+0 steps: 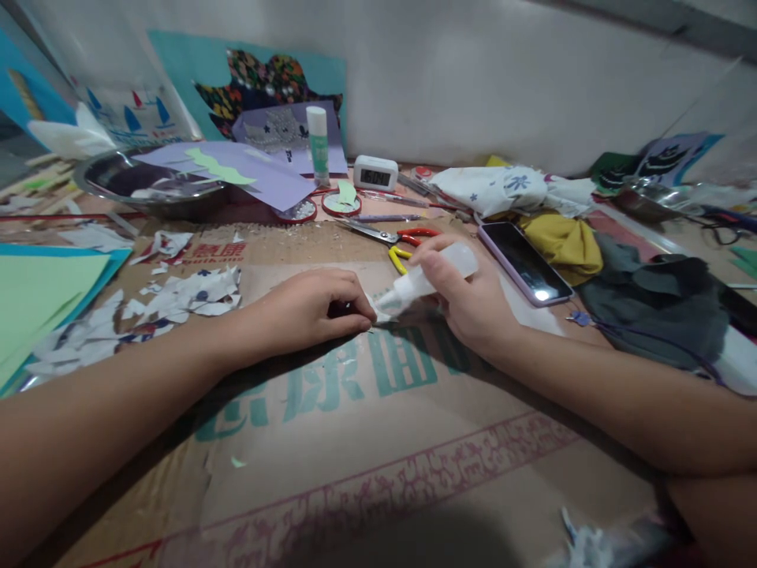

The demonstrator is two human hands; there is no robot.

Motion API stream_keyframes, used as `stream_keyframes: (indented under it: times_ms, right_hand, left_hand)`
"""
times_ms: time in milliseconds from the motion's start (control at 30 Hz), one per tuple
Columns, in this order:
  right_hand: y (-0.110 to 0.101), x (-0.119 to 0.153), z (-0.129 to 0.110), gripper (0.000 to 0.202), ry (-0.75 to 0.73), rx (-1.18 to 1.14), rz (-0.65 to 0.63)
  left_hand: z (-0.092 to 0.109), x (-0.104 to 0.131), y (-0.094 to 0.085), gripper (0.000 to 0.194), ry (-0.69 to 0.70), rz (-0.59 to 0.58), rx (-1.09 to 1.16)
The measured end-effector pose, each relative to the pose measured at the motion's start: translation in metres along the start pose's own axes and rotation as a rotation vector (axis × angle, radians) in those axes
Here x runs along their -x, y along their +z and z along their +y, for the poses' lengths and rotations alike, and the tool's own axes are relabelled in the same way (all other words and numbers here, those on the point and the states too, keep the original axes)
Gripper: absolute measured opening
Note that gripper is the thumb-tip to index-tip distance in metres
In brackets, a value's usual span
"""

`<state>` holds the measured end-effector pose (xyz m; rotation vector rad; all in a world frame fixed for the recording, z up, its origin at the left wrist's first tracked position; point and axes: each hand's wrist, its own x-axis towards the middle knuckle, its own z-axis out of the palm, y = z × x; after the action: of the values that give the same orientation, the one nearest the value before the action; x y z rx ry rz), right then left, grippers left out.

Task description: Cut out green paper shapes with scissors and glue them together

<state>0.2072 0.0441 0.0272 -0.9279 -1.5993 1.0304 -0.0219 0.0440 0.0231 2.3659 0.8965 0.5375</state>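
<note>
My right hand (467, 296) is wrapped round a white translucent squeeze bottle (434, 276), tilted with its nozzle down to the left. The nozzle tip meets a small white scrap (383, 314) that my left hand (328, 304) pinches between thumb and forefinger. Both hands are low over a printed cardboard sheet (331, 457) with green characters. Just behind the bottle lie scissors (384, 237) with red and yellow handles.
Cut white scraps (198, 296) and green paper (41, 300) lie at left. Behind are a metal bowl (98, 177), purple paper (277, 177), a glue stick (318, 146) and a small clock (376, 173). A phone (523, 260) and dark cloth (650, 292) are at right.
</note>
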Motion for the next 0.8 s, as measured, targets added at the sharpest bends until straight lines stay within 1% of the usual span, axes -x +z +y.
stream_keyframes:
  times_ms: [67, 133, 233, 367, 567, 633, 733, 800]
  right_hand:
    - [-0.0002, 0.0017, 0.0014, 0.031, -0.083, -0.018, 0.046]
    - [-0.0002, 0.0024, 0.0015, 0.032, -0.123, -0.006, 0.041]
    - [-0.0002, 0.0015, 0.0009, 0.039, -0.082, 0.004, 0.011]
    - [-0.0006, 0.0010, 0.0025, 0.038, -0.014, -0.068, 0.017]
    - [-0.0013, 0.0024, 0.0041, 0.041, 0.059, -0.114, -0.135]
    - [-0.0019, 0.0016, 0.0032, 0.042, 0.055, -0.096, -0.148]
    - [-0.0028, 0.0002, 0.0005, 0.051, 0.035, -0.035, -0.139]
    - [-0.0025, -0.0001, -0.0022, 0.053, 0.033, -0.004, -0.132]
  left_hand:
    - [0.0009, 0.0002, -0.0004, 0.011, -0.009, -0.004, -0.013]
    - [0.0015, 0.0005, -0.0007, 0.013, -0.009, -0.007, -0.014]
    - [0.0019, 0.0012, -0.0008, 0.013, -0.014, -0.009, -0.014]
    - [0.0018, 0.0015, -0.0007, 0.012, -0.005, -0.002, -0.010]
    - [0.0008, 0.0007, -0.0001, 0.013, 0.010, 0.007, -0.006]
    - [-0.0002, 0.0003, 0.0001, 0.012, 0.014, 0.003, -0.004]
    - [-0.0011, 0.0000, 0.0001, 0.012, 0.017, 0.000, -0.003]
    - [-0.0011, 0.0001, 0.0001, 0.012, 0.017, -0.003, 0.001]
